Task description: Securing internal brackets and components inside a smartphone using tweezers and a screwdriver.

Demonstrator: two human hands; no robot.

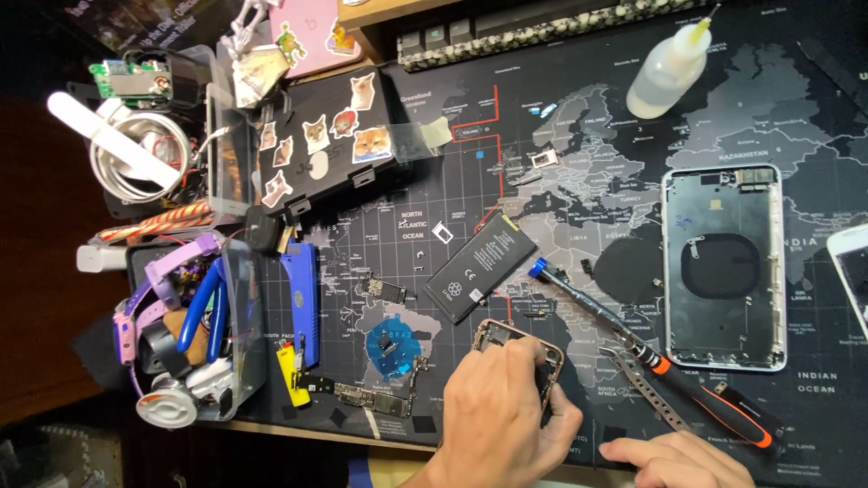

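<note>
A rose-gold phone frame [517,348], likely light, thin and easily bent, best held by its edges, sits clamped under the left hand [503,417]. The right hand [676,459], fingers loosely curled, rests near tweezers [649,390] and a screwdriver [653,354]; a black battery [481,267] lies beyond.

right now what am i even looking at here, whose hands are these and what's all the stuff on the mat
This is one picture from a camera worn on a person's head, looking down at their own two bare hands over a desk. The desk is covered by a dark world-map mat.

The left hand grips a phone frame with a rose-gold edge. The right hand rests low on the mat, holding nothing, close to metal tweezers and a screwdriver with a black and orange handle.

Around them lie a black phone battery, an opened silver phone back, small circuit boards, a squeeze bottle, a black case with cat stickers and a clear bin of tools.
</note>
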